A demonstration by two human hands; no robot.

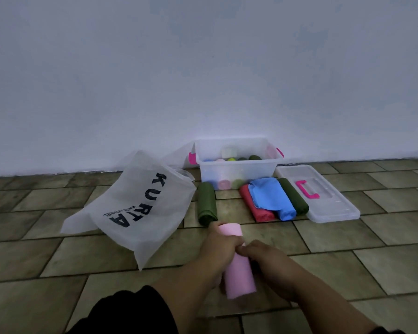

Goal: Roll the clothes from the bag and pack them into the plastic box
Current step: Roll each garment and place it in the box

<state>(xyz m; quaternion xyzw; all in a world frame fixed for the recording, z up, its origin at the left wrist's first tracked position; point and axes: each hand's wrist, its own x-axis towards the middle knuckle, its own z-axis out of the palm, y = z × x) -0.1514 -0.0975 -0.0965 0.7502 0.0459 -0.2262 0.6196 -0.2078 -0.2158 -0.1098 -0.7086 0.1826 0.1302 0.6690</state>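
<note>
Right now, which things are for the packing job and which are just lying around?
For the job: pink roll, white KURTA bag, plastic box, left green roll, red roll, blue roll, right green roll.
Just lying about: box lid, set aside beside the box.

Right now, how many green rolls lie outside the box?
2: a green roll beside the bag, a darker roll between the blue roll and lid. The bag may hide more.

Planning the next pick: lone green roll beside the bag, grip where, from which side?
Mid-length of the green roll, from above, fingers spanning its short width. It lies flat on the floor, long axis towards the wall; the bag crowds its left side, so coming in sideways looks tight.
</note>
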